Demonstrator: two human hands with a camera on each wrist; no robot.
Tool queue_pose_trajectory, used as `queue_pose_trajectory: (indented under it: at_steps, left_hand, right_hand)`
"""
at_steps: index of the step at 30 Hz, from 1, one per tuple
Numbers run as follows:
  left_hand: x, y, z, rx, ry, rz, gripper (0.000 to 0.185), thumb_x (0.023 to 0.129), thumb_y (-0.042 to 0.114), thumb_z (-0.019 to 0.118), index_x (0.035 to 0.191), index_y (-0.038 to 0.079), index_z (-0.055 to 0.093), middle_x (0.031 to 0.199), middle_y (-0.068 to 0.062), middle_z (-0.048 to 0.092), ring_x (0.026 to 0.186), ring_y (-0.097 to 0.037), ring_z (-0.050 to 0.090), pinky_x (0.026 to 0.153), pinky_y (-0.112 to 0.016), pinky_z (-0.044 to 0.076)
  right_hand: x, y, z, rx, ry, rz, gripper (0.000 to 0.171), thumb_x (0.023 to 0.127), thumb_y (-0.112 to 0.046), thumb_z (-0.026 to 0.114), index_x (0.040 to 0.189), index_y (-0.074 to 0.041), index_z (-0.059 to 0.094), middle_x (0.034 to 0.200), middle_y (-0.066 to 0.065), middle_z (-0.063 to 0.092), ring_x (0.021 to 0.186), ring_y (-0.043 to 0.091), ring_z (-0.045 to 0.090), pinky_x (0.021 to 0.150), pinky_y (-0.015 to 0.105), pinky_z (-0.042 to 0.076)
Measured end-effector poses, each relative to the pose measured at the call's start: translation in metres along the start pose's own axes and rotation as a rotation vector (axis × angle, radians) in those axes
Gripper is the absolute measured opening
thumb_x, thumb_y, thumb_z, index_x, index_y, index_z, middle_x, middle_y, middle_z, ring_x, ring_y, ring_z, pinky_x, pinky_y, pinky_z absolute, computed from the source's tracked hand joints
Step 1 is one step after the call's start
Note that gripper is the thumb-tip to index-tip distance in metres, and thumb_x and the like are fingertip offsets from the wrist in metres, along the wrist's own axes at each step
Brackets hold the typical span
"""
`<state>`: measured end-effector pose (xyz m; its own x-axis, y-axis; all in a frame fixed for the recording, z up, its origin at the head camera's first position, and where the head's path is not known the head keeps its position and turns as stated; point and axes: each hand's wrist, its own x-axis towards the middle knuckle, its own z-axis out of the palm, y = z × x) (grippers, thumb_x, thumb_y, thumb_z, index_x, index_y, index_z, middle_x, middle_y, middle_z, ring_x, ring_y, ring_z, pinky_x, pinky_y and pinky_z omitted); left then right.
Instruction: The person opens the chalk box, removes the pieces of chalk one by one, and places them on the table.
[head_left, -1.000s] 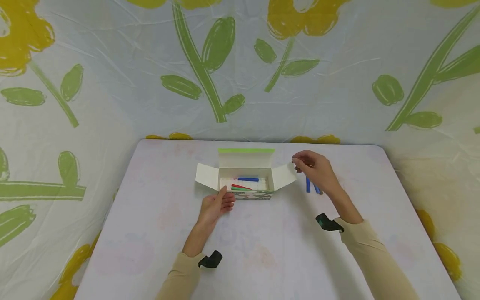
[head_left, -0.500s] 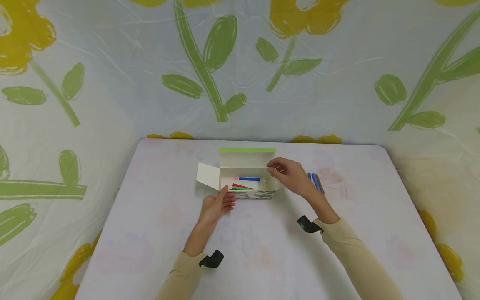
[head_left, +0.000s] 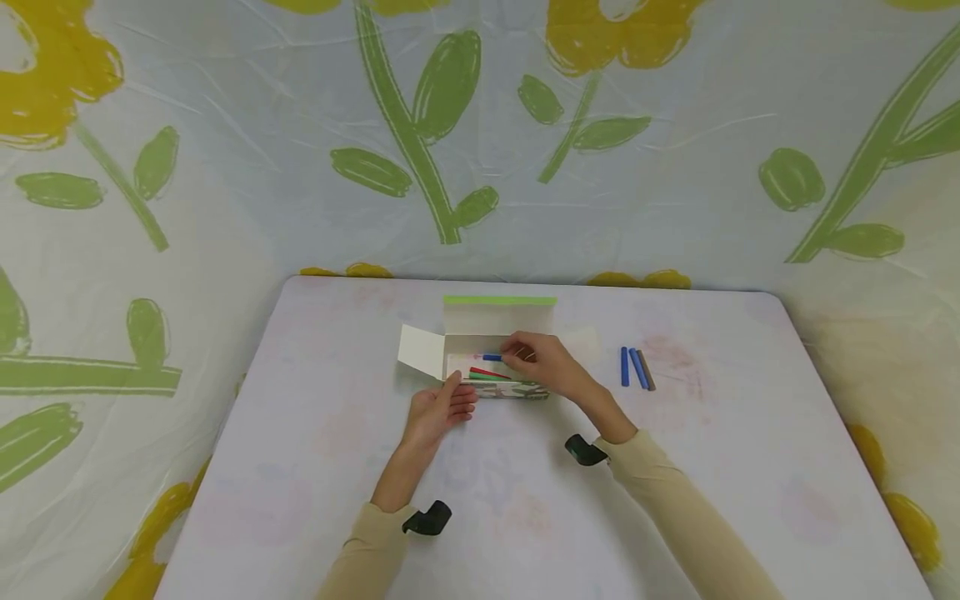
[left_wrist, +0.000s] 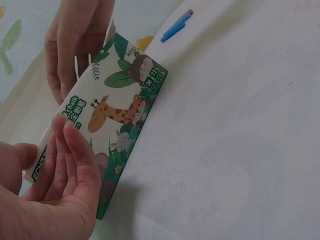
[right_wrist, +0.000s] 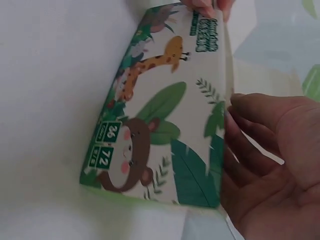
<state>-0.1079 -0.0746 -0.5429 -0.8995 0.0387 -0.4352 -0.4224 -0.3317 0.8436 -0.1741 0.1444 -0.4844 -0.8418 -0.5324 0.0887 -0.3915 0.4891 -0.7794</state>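
An opened cardboard chalk box point(head_left: 513, 390) with animal pictures stands mid-table, flaps spread. My left hand point(head_left: 437, 417) grips its front wall, thumb over the rim and fingers against the front; the left wrist view shows the fingers point(left_wrist: 75, 165) on the printed side. Inside lie a blue chalk point(head_left: 491, 357), a red chalk point(head_left: 480, 370) and a green chalk point(head_left: 480, 376). My right hand point(head_left: 551, 364) reaches into the box, bent fingers at the blue chalk and covering its right part. In the right wrist view the box point(right_wrist: 160, 115) hides the fingertips, so a hold cannot be told.
To the right of the box lie two blue chalks point(head_left: 625, 367) and a brown chalk point(head_left: 647, 371) on the white table point(head_left: 712, 467). The box's left flap point(head_left: 422, 350) sticks outward and its back lid point(head_left: 498, 315) stands up. Flowered cloth point(head_left: 262, 125) hangs behind.
My right hand has moved left from the tip of the right flap into the box, onto the blue chalk. The left hand has kept its hold on the box.
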Motion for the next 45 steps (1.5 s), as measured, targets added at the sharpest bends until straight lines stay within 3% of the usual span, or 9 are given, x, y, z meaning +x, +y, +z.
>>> queue_pose_trajectory:
  at_steps: [9,18,24,37,45]
  left_hand:
    - [0.000,0.000,0.001,0.012,-0.004,0.003,0.053,0.103,0.037,0.064,0.109,-0.015,0.068,0.083,-0.007,0.075,0.072,-0.012,0.070,0.069,-0.025,0.059]
    - [-0.001,0.000,0.001,0.010,0.005,0.011,0.052,0.105,0.036,0.062,0.108,-0.016,0.068,0.082,-0.007,0.075,0.072,-0.012,0.070,0.068,-0.024,0.059]
    - [-0.002,-0.001,0.002,-0.002,-0.002,0.024,0.052,0.106,0.035,0.061,0.108,-0.017,0.067,0.082,-0.008,0.074,0.073,-0.012,0.069,0.068,-0.023,0.059]
    - [-0.003,-0.002,0.003,-0.025,0.001,0.032,0.047,0.105,0.032,0.062,0.102,-0.015,0.069,0.082,-0.006,0.074,0.071,-0.011,0.069,0.066,-0.022,0.058]
    - [-0.002,-0.002,0.003,-0.030,0.001,0.035,0.046,0.106,0.030,0.060,0.102,-0.015,0.069,0.082,-0.007,0.074,0.069,-0.010,0.068,0.064,-0.022,0.058]
  right_hand:
    - [0.017,0.010,0.020,-0.096,-0.080,-0.012,0.009,0.096,-0.001,0.070,0.102,0.006,0.070,0.093,0.013,0.070,0.084,0.022,0.063,0.078,0.036,0.055]
    - [0.029,0.011,0.025,-0.165,-0.198,0.121,0.011,0.097,-0.007,0.071,0.101,0.002,0.074,0.094,0.010,0.072,0.081,0.018,0.061,0.075,0.032,0.053]
    - [0.032,0.007,0.023,-0.143,-0.240,0.187,0.011,0.094,-0.003,0.072,0.103,0.003,0.076,0.094,0.010,0.073,0.085,0.018,0.063,0.078,0.031,0.054]
    - [0.033,0.010,0.023,-0.119,-0.242,0.152,0.010,0.091,0.003,0.074,0.101,0.004,0.073,0.094,0.014,0.072,0.084,0.020,0.064,0.079,0.031,0.055]
    - [0.026,0.010,0.016,-0.057,-0.186,0.055,0.013,0.092,-0.002,0.076,0.104,0.003,0.073,0.095,0.011,0.072,0.086,0.021,0.066,0.079,0.033,0.055]
